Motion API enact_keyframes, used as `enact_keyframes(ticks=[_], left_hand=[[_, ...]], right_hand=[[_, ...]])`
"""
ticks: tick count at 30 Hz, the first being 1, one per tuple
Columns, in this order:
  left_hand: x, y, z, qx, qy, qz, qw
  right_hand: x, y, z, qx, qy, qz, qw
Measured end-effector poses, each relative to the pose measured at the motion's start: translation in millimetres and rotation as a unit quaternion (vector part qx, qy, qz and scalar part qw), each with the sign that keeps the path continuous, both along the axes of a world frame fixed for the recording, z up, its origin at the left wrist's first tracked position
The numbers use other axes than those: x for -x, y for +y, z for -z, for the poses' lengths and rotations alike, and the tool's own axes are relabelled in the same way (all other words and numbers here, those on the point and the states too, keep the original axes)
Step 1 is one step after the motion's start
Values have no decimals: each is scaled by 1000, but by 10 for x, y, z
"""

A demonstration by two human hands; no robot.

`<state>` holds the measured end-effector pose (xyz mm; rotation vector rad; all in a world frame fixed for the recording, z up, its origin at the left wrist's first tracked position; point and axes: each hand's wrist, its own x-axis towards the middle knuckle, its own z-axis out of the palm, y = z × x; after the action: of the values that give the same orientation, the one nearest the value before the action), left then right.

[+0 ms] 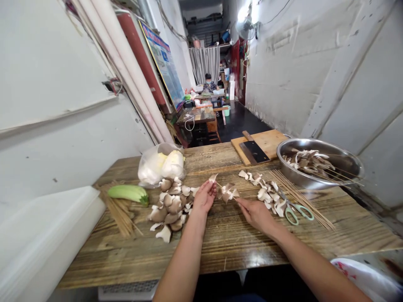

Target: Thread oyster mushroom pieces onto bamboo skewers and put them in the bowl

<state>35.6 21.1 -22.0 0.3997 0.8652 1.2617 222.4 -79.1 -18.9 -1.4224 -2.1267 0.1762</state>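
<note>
Skewer, thin and pale, wooden (219, 185), sits between both hands above the brown wood-grain table (233, 251), near mid-span. Several grey-brown and white mushroom pieces (227, 193) are threaded on it.

Right hand (256, 214): closed, thumb and fingers pinching the skewer's near end, just beside the threaded pieces. Left hand (205, 196): partly open, palm turned up, fingers bent; fingertips pinch a single pale mushroom piece (213, 178) at the skewer's far end.

Left of the hands: heap of grey-brown mushrooms (171, 205); behind it, clear plastic bag with whitish-yellow contents (162, 165). Farther left, light green elongated vegetable (126, 192) beside a bundle of thin wooden sticks (119, 214); white box-like container (47, 239) at the table's left edge.

Right of the hands: loose strip of torn mushroom pieces (267, 195). Metal scissors with pale green handles (292, 205) lie at its right side, partly over a row of thin bamboo sticks (307, 201). Beyond, wide stainless-steel bowl (315, 181) holds more mushrooms, with sticks projecting over its rim. Dark-bladed cleaver (254, 151) rests on a light wooden board (273, 144). Person (209, 85) visible in the background, details too small to tell.
</note>
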Motion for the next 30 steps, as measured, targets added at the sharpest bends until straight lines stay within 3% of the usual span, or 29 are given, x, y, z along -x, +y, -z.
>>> enact_keyframes(ticks=[11,30], left_hand=[[-28,-36,-125,21,-65,24,997],[-23,-22,-75,25,-53,22,998]], right_hand=[[2,-1,1,23,-15,-1,1000],[10,-12,-36,30,-10,1,1000]])
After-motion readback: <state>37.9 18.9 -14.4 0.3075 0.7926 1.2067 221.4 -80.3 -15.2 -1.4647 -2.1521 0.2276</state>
